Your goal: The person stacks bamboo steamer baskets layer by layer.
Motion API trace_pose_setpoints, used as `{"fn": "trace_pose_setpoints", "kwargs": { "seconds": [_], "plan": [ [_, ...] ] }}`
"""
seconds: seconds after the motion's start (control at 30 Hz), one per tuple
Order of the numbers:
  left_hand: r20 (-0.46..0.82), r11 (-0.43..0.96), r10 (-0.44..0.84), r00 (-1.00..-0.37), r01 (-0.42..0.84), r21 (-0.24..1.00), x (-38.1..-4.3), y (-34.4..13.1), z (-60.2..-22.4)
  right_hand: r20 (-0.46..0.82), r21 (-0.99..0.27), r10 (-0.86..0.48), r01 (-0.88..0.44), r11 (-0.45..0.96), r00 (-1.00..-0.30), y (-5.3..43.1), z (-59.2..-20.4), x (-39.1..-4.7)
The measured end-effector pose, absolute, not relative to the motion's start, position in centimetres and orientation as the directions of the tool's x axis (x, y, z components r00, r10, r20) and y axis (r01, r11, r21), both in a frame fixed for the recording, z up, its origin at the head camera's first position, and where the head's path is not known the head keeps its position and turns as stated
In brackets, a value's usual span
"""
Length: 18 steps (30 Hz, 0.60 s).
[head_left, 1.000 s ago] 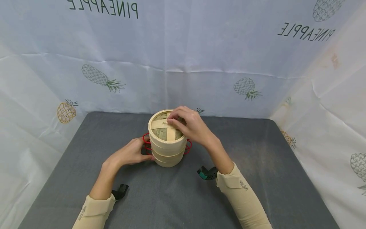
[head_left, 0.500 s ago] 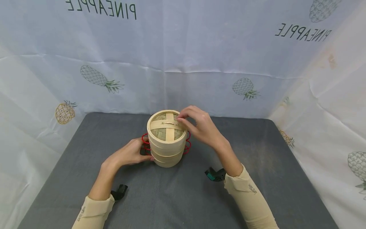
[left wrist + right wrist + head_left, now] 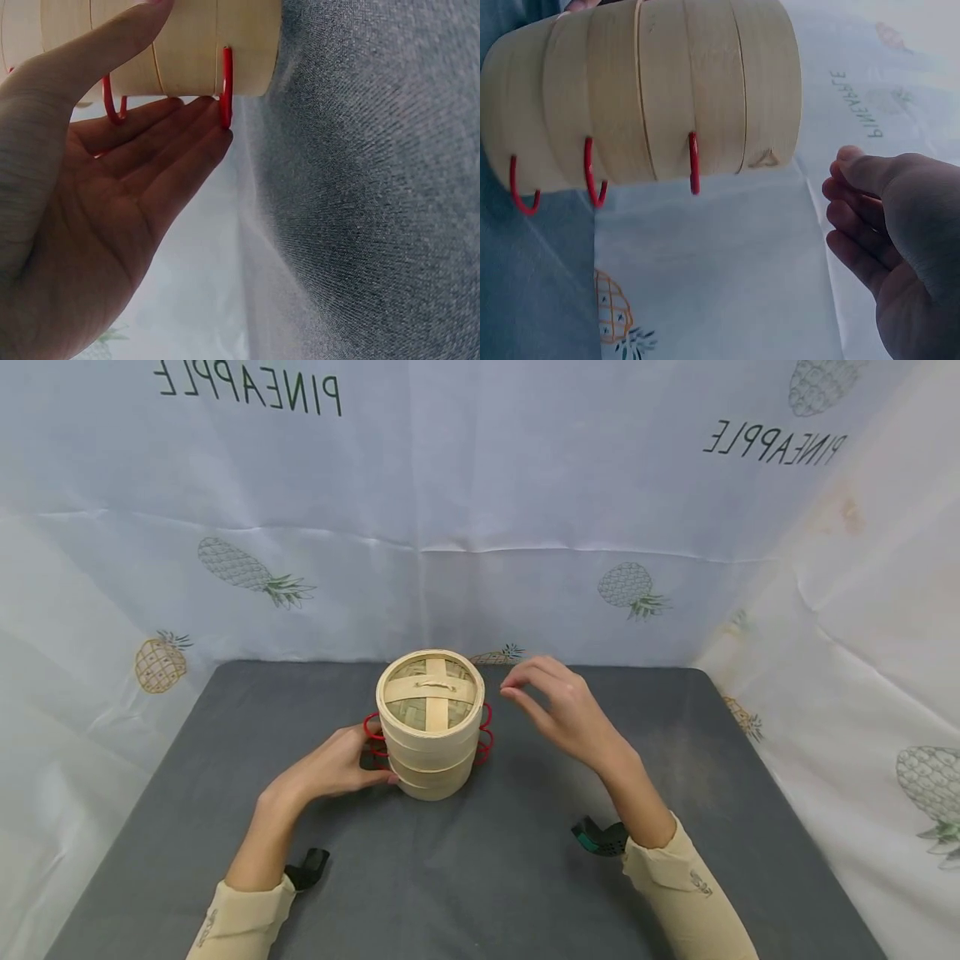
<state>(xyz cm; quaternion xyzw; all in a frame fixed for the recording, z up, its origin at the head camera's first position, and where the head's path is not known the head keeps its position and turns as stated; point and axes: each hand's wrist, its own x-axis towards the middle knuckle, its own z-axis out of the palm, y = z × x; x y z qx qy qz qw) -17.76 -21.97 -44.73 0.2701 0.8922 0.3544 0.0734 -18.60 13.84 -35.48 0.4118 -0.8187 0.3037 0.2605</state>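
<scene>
A stacked bamboo steamer [image 3: 431, 752] stands upright on the grey table, its woven lid [image 3: 431, 692] on top and red loop handles [image 3: 694, 163] on its sides. My left hand [image 3: 341, 764] holds the steamer low on its left side, thumb at the front and fingertips near the handles toward the back. In the left wrist view the thumb [image 3: 112, 41] lies across the tiers. My right hand [image 3: 562, 710] hovers to the right of the lid, apart from it, fingers loosely bent with nothing between them. The steamer's inside is hidden by the lid.
The grey cloth-covered table [image 3: 525, 877] reaches back to a white curtain [image 3: 480, 485] printed with pineapples. More of the same curtain hangs at left and right. A black wrist device [image 3: 600, 837] sits below the right wrist.
My right hand has let go of the lid's top and moved away to the right. The left hand keeps its place on the steamer. The head view has shifted slightly.
</scene>
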Motion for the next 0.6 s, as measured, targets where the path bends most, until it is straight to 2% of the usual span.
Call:
{"fn": "trace_pose_setpoints", "kwargs": {
  "seconds": [0.27,0.6],
  "plan": [
    [0.072,0.622,0.523,-0.849,0.438,0.648,-17.9,-23.1,-44.9,0.676,-0.258,-0.503,-0.813,0.523,-0.538,16.0,-36.9,-18.1],
    [0.117,0.613,0.492,-0.862,0.439,0.657,-17.5,-23.3,-45.6,0.666,-0.151,-0.557,-0.821,0.55,-0.496,19.8,-38.7,-18.1]
  ]
}}
